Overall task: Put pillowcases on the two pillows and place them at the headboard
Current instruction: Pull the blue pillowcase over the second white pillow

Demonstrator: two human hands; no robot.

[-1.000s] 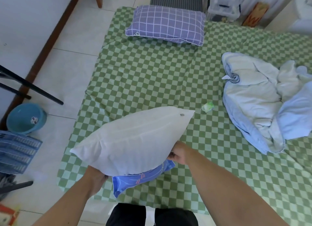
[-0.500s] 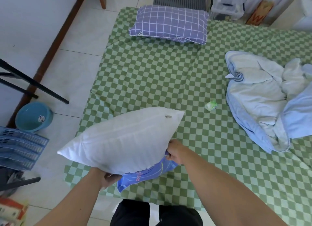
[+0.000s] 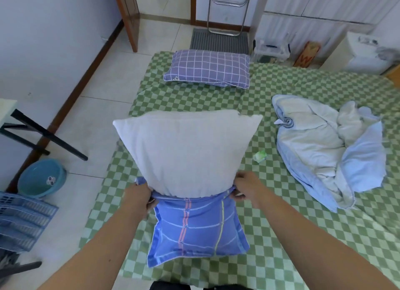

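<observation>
A bare white pillow stands upright in front of me, its lower end tucked into a blue striped pillowcase that hangs down over the green checked sheet. My left hand grips the left edge of the pillowcase opening. My right hand grips the right edge. Most of the pillow sticks out above the case. A second pillow in a purple grid pillowcase lies flat at the far end of the bed.
A crumpled light blue blanket lies on the right side of the bed. A small green packet sits near it. On the floor to the left are a teal basin, a blue plastic basket and black table legs.
The pillow has swung from lying sideways to standing upright. The blue pillowcase, earlier bunched under it, now hangs around its lower end, and both hands have shifted to the case's opening.
</observation>
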